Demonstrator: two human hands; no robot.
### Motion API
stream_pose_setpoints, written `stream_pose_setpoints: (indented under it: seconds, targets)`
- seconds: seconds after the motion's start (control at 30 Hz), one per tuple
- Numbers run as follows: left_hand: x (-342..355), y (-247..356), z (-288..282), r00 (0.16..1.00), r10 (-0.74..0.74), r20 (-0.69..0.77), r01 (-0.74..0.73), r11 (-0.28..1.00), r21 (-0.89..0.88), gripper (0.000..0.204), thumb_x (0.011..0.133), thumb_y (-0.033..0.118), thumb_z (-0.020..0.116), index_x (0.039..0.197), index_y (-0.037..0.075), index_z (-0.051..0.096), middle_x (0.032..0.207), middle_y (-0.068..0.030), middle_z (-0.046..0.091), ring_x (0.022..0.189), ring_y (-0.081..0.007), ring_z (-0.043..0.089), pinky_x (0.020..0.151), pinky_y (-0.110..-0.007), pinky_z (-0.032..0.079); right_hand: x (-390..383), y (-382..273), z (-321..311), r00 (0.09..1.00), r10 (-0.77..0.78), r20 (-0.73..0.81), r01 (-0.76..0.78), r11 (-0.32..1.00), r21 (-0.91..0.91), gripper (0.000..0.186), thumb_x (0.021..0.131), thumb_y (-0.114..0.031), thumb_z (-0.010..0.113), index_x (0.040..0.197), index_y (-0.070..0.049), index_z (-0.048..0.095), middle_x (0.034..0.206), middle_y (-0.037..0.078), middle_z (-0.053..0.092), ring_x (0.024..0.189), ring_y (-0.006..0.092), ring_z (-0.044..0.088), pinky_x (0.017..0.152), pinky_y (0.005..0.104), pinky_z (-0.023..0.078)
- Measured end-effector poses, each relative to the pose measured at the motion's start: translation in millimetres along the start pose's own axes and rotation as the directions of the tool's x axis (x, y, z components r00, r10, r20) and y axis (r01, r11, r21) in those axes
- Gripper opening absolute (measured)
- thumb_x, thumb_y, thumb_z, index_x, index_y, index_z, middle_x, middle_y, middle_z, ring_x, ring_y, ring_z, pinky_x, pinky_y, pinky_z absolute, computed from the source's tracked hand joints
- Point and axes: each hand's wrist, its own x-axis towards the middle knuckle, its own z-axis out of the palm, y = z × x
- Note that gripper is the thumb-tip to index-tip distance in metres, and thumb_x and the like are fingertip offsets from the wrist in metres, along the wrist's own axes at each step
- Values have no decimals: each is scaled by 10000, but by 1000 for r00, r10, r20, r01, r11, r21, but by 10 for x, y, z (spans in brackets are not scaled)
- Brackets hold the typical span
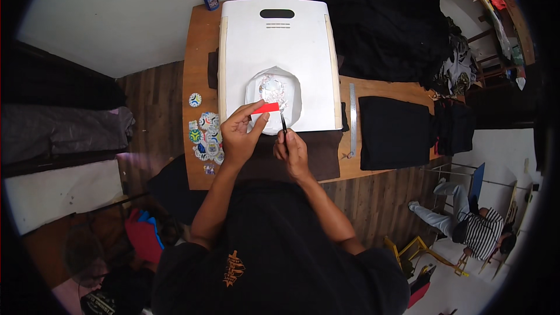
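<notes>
Above our table (197,70), our left hand (238,137) pinches a red strip (266,108), our right hand (293,153) a dark tool (284,122); a loosened pinch could drop either into the white bowl (296,96).

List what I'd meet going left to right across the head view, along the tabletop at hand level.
Pile of round patterned pieces, left hand holding a red strip, right hand holding a thin dark tool, silvery ruler-like strip, folded black cloth.
</notes>
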Motion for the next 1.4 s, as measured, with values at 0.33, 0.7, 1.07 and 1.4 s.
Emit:
stream_pose_setpoints:
  seconds: [0.33, 0.7, 1.07, 1.4]
  targets:
    - [-9, 2, 18, 1000, 5, -11, -5, 1000, 10, 288, 856, -94, 664, 1143, -92, 644, 1120, -161, 647, 1016, -155, 616, 885, -242, 491, -2, 82, -51, 1000, 16, -6, -16, 1000, 10, 348, 1067, -346, 345, 899, -68, 471, 578, -41, 330, 501, 58, 289, 496, 225, 287]
    - [-3, -19, 23, 1000, 9, -5, -9, 1000, 3, 309, 856, -101, 660, 1164, -92, 634, 1125, -160, 642, 1021, -154, 612, 895, -245, 488, -10, 66, -31, 1000, 18, -7, -18, 1000, 13, 346, 1067, -342, 354, 882, -72, 465, 580, -39, 333, 514, 61, 296, 511, 230, 295]
    - [10, -21, 44, 1000, 10, -3, -10, 1000, 12, 306, 858, -94, 664, 1163, -93, 635, 1122, -159, 644, 1010, -145, 608, 884, -236, 485, 37, 6, -20, 1000, -10, 5, 9, 1000, 21, 343, 1068, -334, 355, 880, -68, 462, 583, -38, 332, 503, 62, 282, 498, 232, 280]
    - [21, -16, 60, 1000, 12, 0, -12, 1000, 4, 311, 859, -93, 664, 1168, -90, 633, 1128, -156, 644, 1019, -144, 608, 897, -240, 481, 48, 27, -41, 1000, -15, 9, 15, 1000, 27, 333, 1070, -314, 350, 878, -66, 461, 582, -38, 329, 499, 59, 276, 498, 230, 285]
